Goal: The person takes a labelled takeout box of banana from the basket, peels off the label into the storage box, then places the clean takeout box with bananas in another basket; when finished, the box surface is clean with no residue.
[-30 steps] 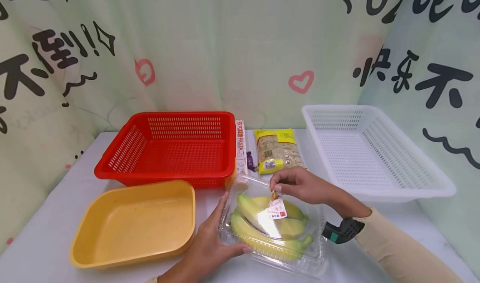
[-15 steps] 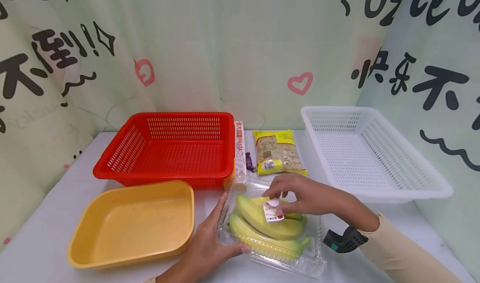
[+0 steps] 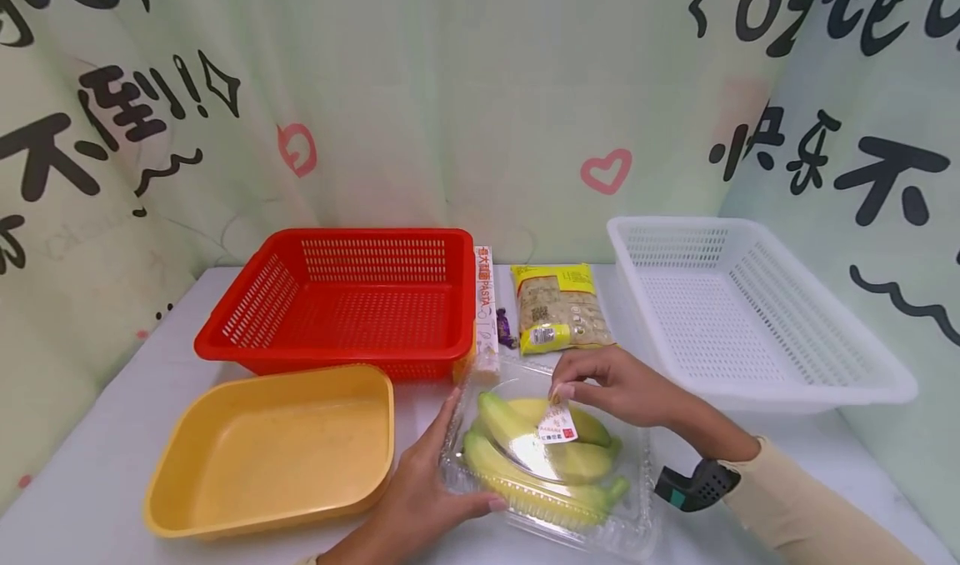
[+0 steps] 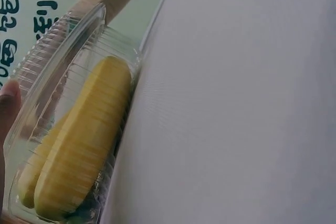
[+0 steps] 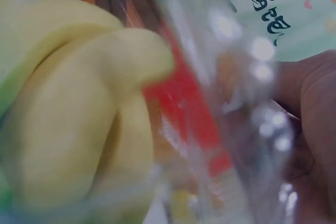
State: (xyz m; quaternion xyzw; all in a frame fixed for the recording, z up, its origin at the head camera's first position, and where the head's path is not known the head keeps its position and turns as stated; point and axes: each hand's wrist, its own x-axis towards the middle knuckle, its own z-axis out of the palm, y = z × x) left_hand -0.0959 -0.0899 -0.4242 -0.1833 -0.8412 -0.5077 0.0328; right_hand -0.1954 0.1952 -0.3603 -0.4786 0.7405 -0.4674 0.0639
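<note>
White label (image 3: pixel 557 427) touches right fingers (image 3: pixel 573 369), upper end seemingly pinched.

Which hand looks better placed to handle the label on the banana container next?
Likely the right hand: it pinches the label, while the left hand holds the clear container at its left side, farther from the label.

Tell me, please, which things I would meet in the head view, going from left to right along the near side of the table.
Yellow tray, left hand, clear container with bananas inside, black wrist device, beige right sleeve.
</note>
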